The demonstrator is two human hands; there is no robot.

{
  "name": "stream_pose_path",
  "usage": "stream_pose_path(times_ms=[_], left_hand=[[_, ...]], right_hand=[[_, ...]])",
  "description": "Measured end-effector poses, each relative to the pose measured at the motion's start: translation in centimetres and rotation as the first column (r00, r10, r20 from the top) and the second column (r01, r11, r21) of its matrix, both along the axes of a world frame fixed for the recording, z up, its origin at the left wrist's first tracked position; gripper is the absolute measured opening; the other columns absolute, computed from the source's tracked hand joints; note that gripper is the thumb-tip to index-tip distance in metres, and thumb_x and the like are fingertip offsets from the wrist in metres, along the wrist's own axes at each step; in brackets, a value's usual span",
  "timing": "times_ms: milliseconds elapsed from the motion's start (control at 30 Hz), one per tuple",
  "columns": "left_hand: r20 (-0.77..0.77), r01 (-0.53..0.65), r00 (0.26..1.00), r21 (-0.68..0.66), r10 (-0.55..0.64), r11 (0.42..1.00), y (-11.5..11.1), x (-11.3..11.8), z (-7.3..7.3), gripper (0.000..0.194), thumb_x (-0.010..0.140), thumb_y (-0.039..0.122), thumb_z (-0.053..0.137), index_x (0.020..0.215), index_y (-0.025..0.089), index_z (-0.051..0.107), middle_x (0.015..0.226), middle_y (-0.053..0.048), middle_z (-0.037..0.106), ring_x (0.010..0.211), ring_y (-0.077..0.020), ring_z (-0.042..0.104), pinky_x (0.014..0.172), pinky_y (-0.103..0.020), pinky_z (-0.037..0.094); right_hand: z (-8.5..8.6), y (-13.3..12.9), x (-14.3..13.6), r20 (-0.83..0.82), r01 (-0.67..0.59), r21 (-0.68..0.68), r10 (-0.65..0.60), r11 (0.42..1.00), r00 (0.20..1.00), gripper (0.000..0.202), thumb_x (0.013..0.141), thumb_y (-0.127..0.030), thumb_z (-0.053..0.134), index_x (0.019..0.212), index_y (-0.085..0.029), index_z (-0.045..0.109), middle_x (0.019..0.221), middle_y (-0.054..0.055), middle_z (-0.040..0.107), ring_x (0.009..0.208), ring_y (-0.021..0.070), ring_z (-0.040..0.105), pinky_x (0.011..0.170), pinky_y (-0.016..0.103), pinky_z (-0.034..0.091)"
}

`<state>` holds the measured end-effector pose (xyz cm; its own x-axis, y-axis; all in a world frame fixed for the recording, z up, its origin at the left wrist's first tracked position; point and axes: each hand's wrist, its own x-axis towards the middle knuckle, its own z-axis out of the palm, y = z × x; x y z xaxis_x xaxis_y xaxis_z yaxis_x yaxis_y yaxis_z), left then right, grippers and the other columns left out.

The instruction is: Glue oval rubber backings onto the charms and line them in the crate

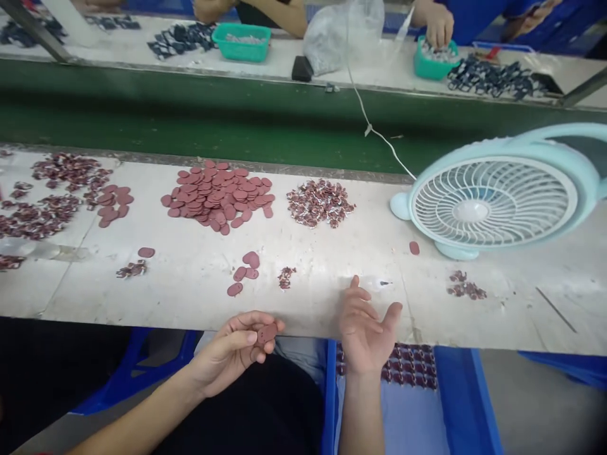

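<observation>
Between thumb and fingers, my left hand (241,344) pinches a flat reddish-brown oval piece (267,333) with small dark marks, just past the table's front edge. My right hand (365,325) is turned palm up with its fingers apart and nothing visible in it. Just beyond its fingertips lies a small whitish, translucent object with a dark tip (382,284). Several loose oval pieces (251,259) lie ahead of my left hand, beside a small cluster of shiny brown-and-metal parts (286,278). A blue tray (474,398) with rows of shiny dark-red parts (410,366) is partly behind my right forearm.
Farther back are a large pile of oval pieces (218,193) and a heap of shiny parts (320,203). A light-blue fan (493,202) stands at right, near a thin rod (556,309). Across the green belt (190,126), co-workers' hands (439,26) work near green baskets (241,52).
</observation>
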<state>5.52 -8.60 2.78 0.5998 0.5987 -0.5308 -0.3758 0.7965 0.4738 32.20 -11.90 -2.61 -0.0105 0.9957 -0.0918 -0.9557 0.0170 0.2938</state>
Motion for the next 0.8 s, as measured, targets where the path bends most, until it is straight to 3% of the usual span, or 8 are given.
stream_pose_path(times_ms=[133,233,300,367,433,600,700,800], left_hand=[[0.038,-0.051,0.998,-0.073,0.054,0.996,0.2,0.1,-0.1,0.024,0.081,0.018,0.081,0.105,0.018,0.08,0.114,-0.011,0.079,0.078,-0.0113,0.073,0.066,-0.014,0.058],[0.067,-0.055,0.996,-0.115,0.063,0.992,0.2,0.6,-0.2,0.023,0.083,0.019,0.081,0.106,0.018,0.08,0.111,-0.011,0.08,0.083,-0.0148,0.077,0.065,-0.014,0.058],[0.116,-0.043,0.992,-0.116,0.057,0.992,0.0,1.1,-0.2,0.024,0.084,0.021,0.08,0.108,0.019,0.08,0.11,-0.012,0.08,0.091,-0.0195,0.079,0.067,-0.017,0.06],[0.157,-0.031,0.986,-0.105,0.047,0.994,-0.1,1.6,-0.3,0.025,0.084,0.021,0.08,0.11,0.019,0.08,0.112,-0.013,0.08,0.097,-0.0223,0.078,0.071,-0.019,0.061],[0.179,-0.021,0.983,-0.1,0.038,0.995,-0.3,1.9,-0.3,0.026,0.084,0.02,0.08,0.11,0.018,0.079,0.114,-0.014,0.079,0.099,-0.0227,0.078,0.074,-0.02,0.061],[0.204,0.001,0.979,-0.088,0.017,0.996,-0.4,2.4,0.0,0.031,0.081,0.023,0.084,0.111,0.017,0.079,0.116,-0.015,0.079,0.099,-0.0218,0.078,0.079,-0.021,0.061],[0.188,-0.003,0.982,-0.078,0.017,0.997,-0.4,2.4,0.0,0.035,0.078,0.024,0.087,0.111,0.016,0.079,0.114,-0.015,0.079,0.099,-0.0194,0.077,0.08,-0.021,0.061],[0.192,-0.013,0.981,-0.085,0.03,0.996,-0.4,2.4,0.0,0.037,0.076,0.026,0.089,0.11,0.016,0.08,0.112,-0.014,0.08,0.098,-0.0186,0.077,0.08,-0.021,0.061]], right_hand=[[-0.5,1.9,1.7,0.069,-0.063,-0.016,0.064,0.998,0.996,0.042,0.098,-0.032,0.057,0.133,-0.012,0.046,0.085,-0.001,0.058,0.063,0.0075,0.06,0.048,0.013,0.055],[1.6,2.0,0.7,0.125,-0.074,-0.067,0.082,0.995,0.989,0.032,0.098,-0.035,0.053,0.121,-0.013,0.055,0.075,-0.003,0.056,0.058,0.0089,0.058,0.047,0.017,0.053],[3.8,1.4,-0.9,0.286,-0.014,-0.165,0.062,0.986,0.956,0.036,0.095,-0.045,0.054,0.117,-0.016,0.06,0.073,-0.002,0.058,0.054,0.0105,0.057,0.045,0.02,0.051],[6.0,0.4,-2.6,0.627,0.167,-0.294,0.058,0.941,0.777,0.038,0.091,-0.053,0.055,0.107,-0.02,0.065,0.063,-0.003,0.056,0.042,0.01,0.05,0.036,0.02,0.043],[7.5,-0.6,-4.2,0.844,0.315,-0.328,0.126,0.89,0.521,0.034,0.087,-0.055,0.058,0.1,-0.024,0.068,0.053,-0.005,0.053,0.034,0.0102,0.044,0.031,0.02,0.037],[8.6,-1.9,-8.7,0.992,0.523,-0.125,0.117,0.843,0.048,0.026,0.079,-0.041,0.071,0.1,-0.028,0.066,0.058,-0.005,0.06,0.039,0.0172,0.051,0.034,0.03,0.043],[8.7,-1.6,-11.2,0.986,0.688,-0.008,0.122,0.725,-0.117,0.023,0.08,-0.037,0.07,0.099,-0.025,0.066,0.061,-0.003,0.061,0.042,0.0186,0.051,0.039,0.034,0.043],[8.7,-1.3,-12.1,0.976,0.717,0.004,0.153,0.698,-0.155,0.019,0.082,-0.035,0.068,0.099,-0.028,0.067,0.063,-0.002,0.063,0.044,0.0228,0.054,0.039,0.039,0.044]])
